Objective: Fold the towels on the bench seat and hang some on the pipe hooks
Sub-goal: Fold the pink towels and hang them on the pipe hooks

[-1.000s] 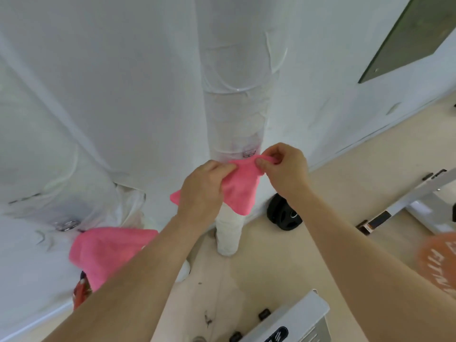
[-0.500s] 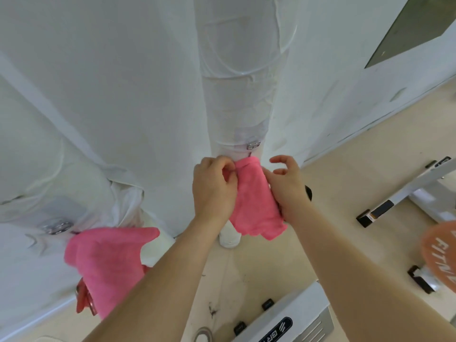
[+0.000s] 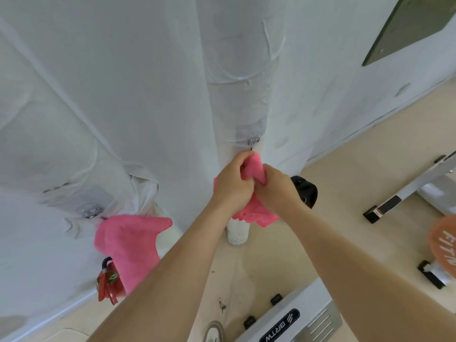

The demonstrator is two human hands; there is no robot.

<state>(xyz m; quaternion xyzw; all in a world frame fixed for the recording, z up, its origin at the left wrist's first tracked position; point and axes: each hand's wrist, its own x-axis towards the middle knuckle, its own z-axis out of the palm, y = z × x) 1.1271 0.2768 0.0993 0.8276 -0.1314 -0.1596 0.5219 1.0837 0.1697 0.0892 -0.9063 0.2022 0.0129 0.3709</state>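
Both my hands grip one pink towel (image 3: pixel 256 214) against the white-wrapped pipe (image 3: pixel 237 95), just below a small metal hook (image 3: pixel 253 141) fixed to the pipe. My left hand (image 3: pixel 232 183) is closed round the towel's upper part, knuckles toward the camera, fingers curled into the cloth. My right hand (image 3: pixel 278 191) pinches and bunches the same towel from the other side, touching the left hand. The top of the towel bulges out between the two hands, close under the hook; whether the cloth has caught on the hook cannot be told from this angle. The towel's lower end hangs loose beneath my wrists, in front of the foot of the pipe.

To the left, a second pink towel (image 3: pixel 130 243) hangs down the white-covered wall, its top corner at another metal hook (image 3: pixel 91 211). A red object (image 3: pixel 108 285) dangles just beside its lower edge.

On the beige floor (image 3: pixel 345 183), a black weight (image 3: pixel 307 193) lies behind my right hand, near the base of the wall. A white metal frame (image 3: pixel 296 322) lettered BRTW stands at the bottom of the view, below my forearms. An orange disc (image 3: pixel 444 245) with white lettering shows at the right edge, and a dark panel (image 3: pixel 414 25) sits on the wall at upper right.
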